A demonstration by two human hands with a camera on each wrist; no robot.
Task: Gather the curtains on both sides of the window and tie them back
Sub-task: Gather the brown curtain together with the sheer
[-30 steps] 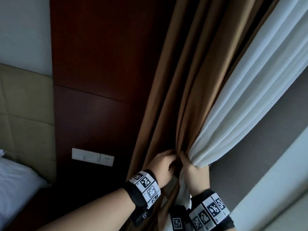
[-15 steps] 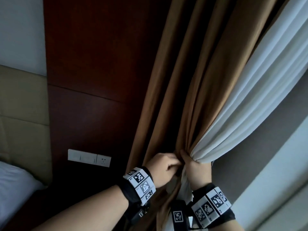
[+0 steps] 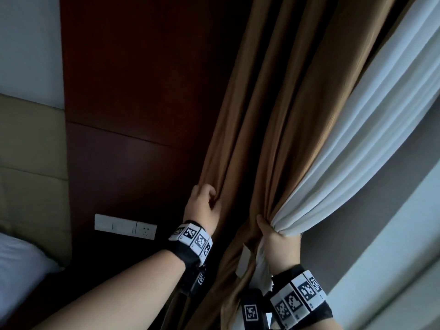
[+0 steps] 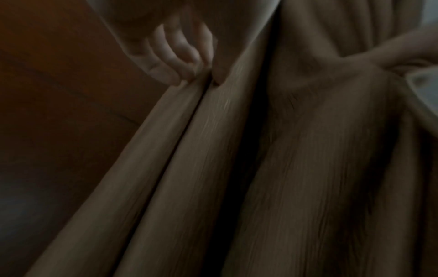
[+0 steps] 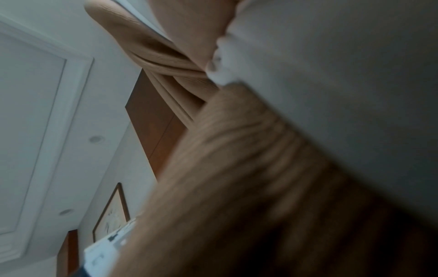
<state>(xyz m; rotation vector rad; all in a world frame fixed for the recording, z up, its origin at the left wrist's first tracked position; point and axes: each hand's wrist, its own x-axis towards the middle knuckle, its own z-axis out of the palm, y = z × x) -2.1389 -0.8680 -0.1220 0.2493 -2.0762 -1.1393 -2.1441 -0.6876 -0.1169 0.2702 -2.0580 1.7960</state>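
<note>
A: Where is the brown curtain [image 3: 273,120] right now?

B: It hangs in long folds beside the dark wood panel [image 3: 142,91], with the white sheer curtain [image 3: 357,139] just to its right. Both fabrics slant down toward the lower middle of the head view, where they are bunched together.

A: What is the left hand [image 3: 202,206] doing?

B: It sits at the brown curtain's left edge, next to the wood panel. Its fingers [image 4: 175,54] curl around one fold, and the left wrist view shows the fingertips pressing into the crease between two folds. So it grips the brown curtain.

A: And the right hand [image 3: 281,241]?

B: It is closed around the gathered bundle where brown and white meet. The white sheer fans upward and to the right from that grip, and the thumb lies along the brown fabric. In the right wrist view, brown cloth [image 5: 166,56] twists tight against white cloth [image 5: 331,75] close to the lens; the fingers themselves are too blurred to make out there.

A: Are the two hands touching?

B: No, they are apart, with several brown folds between them.

A: Anything else around?

B: A white switch and socket plate [image 3: 125,226] is mounted low on the wood panel, left of the left wrist. Further left are a padded beige headboard [image 3: 31,151] and a white pillow [image 3: 21,265]. Both wrists wear black bands with printed square markers [image 3: 194,239].
</note>
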